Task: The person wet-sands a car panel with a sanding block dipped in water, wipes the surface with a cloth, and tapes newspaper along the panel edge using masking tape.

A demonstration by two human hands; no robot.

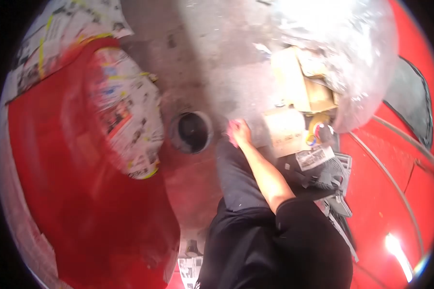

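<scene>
My right hand reaches forward above my leg, its fingers closed round a small pink piece that looks like a cloth or pad; blur hides its exact kind. Just left of this hand, apart from it, a grey bucket with a dark inside stands on the floor. Farther left is a red car body panel, with newspaper sheets taped over part of it with yellow tape. My left hand is out of sight.
Cardboard boxes, a flat cardboard piece and tape rolls lie to the right, beside clear plastic sheeting. A red car borders the right side, with a bright lamp low there.
</scene>
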